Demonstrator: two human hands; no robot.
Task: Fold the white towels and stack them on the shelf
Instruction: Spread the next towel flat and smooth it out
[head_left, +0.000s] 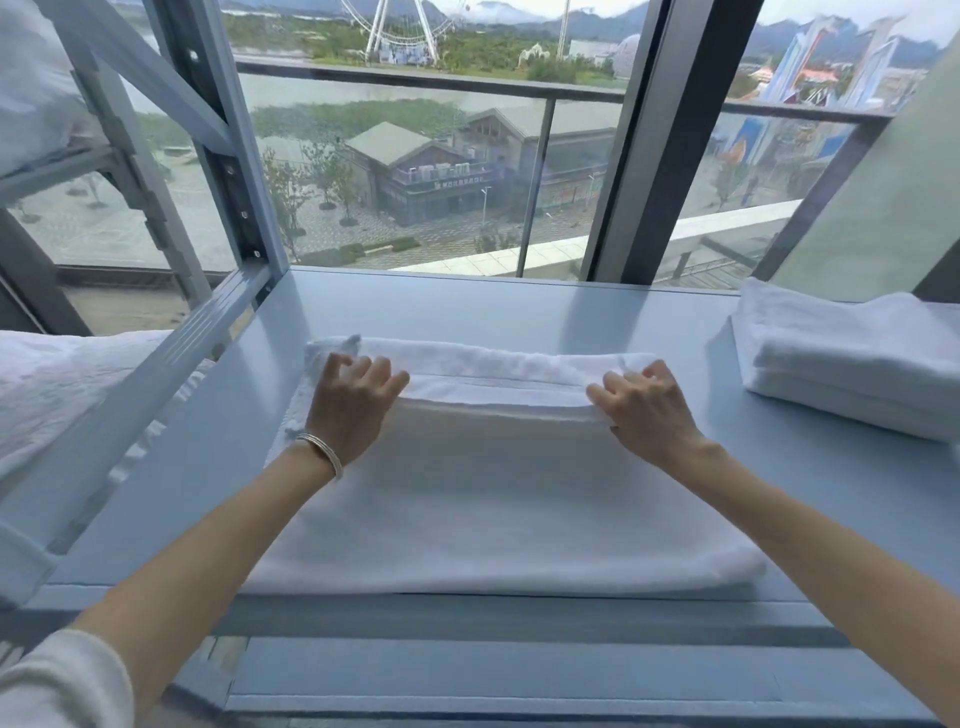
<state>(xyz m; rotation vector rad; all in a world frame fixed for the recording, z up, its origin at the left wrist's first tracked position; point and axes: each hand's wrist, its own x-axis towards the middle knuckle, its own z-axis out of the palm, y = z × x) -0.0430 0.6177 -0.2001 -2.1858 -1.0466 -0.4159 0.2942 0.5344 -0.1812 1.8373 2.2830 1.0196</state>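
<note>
A white towel (493, 499) lies spread on the pale blue shelf (519, 306), its far part doubled over into a thicker band. My left hand (353, 405), with a thin bracelet on the wrist, grips the left end of that folded band. At the band's right end, my right hand (644, 410) pinches the fold's edge. A stack of folded white towels (852, 358) rests at the shelf's right side.
The shelf's blue metal upright and diagonal braces (228, 156) rise at the left. White bedding (52, 384) lies beyond the frame on the left. More white cloth (31, 88) sits on an upper shelf. A large window (441, 156) stands directly behind the shelf.
</note>
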